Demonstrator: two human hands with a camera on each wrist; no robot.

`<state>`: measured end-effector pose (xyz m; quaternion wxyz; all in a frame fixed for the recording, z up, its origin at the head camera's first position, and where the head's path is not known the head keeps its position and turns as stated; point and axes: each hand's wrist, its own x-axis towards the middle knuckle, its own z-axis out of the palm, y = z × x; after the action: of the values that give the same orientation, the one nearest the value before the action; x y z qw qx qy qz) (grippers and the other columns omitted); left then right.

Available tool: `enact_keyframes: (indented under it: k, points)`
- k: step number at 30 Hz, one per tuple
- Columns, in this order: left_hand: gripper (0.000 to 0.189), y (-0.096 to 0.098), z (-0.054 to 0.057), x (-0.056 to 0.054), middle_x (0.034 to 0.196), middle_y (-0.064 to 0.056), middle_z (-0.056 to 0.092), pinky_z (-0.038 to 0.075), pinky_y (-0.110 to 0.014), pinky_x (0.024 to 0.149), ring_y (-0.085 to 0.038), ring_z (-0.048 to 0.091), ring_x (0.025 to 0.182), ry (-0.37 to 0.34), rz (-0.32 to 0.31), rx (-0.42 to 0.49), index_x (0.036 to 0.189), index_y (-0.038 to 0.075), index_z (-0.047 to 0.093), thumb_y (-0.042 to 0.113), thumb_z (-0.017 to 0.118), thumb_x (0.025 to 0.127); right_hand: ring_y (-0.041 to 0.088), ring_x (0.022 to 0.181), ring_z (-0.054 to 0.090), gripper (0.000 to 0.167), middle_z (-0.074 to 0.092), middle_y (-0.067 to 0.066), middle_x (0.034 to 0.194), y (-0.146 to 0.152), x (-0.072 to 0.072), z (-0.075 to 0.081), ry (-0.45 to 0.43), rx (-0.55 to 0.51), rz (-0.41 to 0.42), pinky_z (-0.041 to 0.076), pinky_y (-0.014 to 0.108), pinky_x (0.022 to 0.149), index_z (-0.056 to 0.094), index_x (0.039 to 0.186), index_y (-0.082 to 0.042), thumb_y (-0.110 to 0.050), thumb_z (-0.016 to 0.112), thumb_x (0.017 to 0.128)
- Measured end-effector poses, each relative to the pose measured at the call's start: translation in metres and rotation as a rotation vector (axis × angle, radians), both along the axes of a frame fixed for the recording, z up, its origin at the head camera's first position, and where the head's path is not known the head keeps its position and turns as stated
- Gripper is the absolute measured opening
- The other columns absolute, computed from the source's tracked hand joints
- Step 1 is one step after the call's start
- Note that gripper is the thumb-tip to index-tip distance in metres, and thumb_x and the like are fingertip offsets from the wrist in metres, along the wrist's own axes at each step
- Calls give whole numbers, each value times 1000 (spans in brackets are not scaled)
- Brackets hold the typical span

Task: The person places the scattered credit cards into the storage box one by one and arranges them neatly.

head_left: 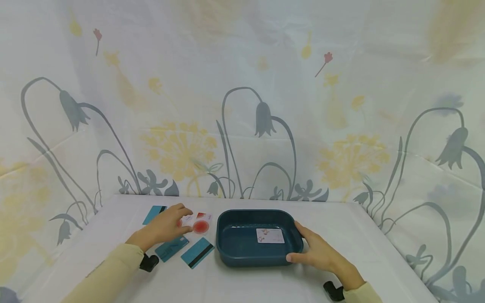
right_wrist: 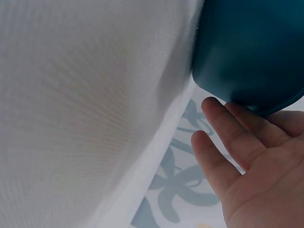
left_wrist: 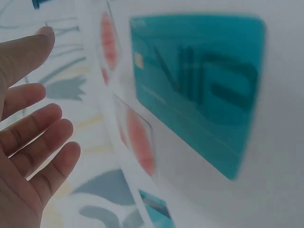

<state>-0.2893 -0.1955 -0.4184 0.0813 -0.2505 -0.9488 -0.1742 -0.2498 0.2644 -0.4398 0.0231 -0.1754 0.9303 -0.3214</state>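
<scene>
My left hand (head_left: 163, 229) is over a group of cards on the left of the table, fingers spread and nothing between them. Under and beside it are a card with a red circle (head_left: 201, 226), a second such card partly hidden by the hand, and a plain-faced teal card (left_wrist: 199, 80) with a chip. Two teal cards show dark stripes, one at the back (head_left: 152, 213) and one in front (head_left: 197, 253). My right hand (head_left: 318, 252) touches the right end of a dark teal dish (head_left: 222, 256), thumb at the near corner. A white card (head_left: 270, 236) with reddish flowers lies inside the dish.
A white cloth covers the table (head_left: 257, 286). Behind it hangs a flower-printed curtain (head_left: 242, 50), close to the table's back edge. A black wrist strap piece (head_left: 149, 262) sits below the left hand, another (head_left: 333, 291) below the right.
</scene>
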Motion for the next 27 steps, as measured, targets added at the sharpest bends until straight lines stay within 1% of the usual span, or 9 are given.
enact_keyframes:
  k: [3, 6, 9, 11, 16, 18, 23, 27]
  points:
    - [44, -13, -5, -2, 103, -11, 57, 50, -44, 85, -28, 57, 94, 28, -6, 24, 116, 1, 63, 24, 76, 81, 39, 137, 29, 107, 29, 20, 151, 0, 0, 0, -6, -12, 4, 25, 59, 106, 22, 149, 2, -49, 77, 73]
    - [42, -25, -9, -3, 101, -12, 57, 49, -45, 84, -28, 56, 92, 48, 4, 37, 114, 0, 64, 22, 76, 80, 39, 137, 29, 107, 29, 20, 151, -1, 0, 0, -6, -15, 7, 25, 59, 106, 22, 149, 2, -49, 77, 73]
    - [46, -36, -12, -4, 104, -12, 56, 49, -47, 83, -28, 55, 95, 36, 43, 23, 116, 0, 63, 25, 77, 80, 38, 137, 29, 107, 29, 20, 151, -1, 0, 0, -2, -10, 5, 25, 58, 106, 22, 149, 2, -50, 77, 73]
    - [48, -42, -14, -5, 107, -12, 56, 48, -49, 85, -29, 54, 98, 25, 75, 7, 117, 1, 62, 28, 77, 80, 38, 137, 29, 107, 29, 20, 151, -1, 0, 0, -2, -10, 4, 25, 58, 106, 22, 149, 2, -50, 77, 73]
    - [49, -56, -17, -8, 109, -14, 55, 46, -51, 90, -33, 53, 102, 26, 108, 0, 115, -1, 63, 29, 77, 79, 39, 137, 29, 107, 29, 21, 151, 0, 0, 1, -7, -15, 2, 25, 58, 106, 22, 149, 2, -49, 77, 73]
    - [50, -61, -19, -11, 109, -15, 55, 45, -52, 90, -33, 53, 102, 12, 127, -2, 116, -1, 62, 30, 77, 79, 39, 137, 29, 107, 28, 21, 151, 0, 0, 1, -7, -18, 3, 25, 58, 106, 22, 149, 2, -49, 77, 73]
    - [52, -71, -25, -16, 110, -17, 53, 45, -53, 89, -32, 52, 100, -53, 189, -13, 117, 1, 62, 31, 78, 78, 39, 136, 32, 106, 30, 21, 151, 0, -1, 1, 4, -17, 12, 26, 59, 106, 22, 149, 3, -48, 77, 73]
    - [52, -76, -26, -18, 112, -19, 53, 44, -55, 90, -33, 52, 99, -92, 209, 8, 119, 1, 61, 30, 78, 78, 38, 136, 32, 106, 31, 21, 150, 0, -1, 0, 7, -21, 9, 26, 59, 106, 22, 149, 3, -48, 77, 73]
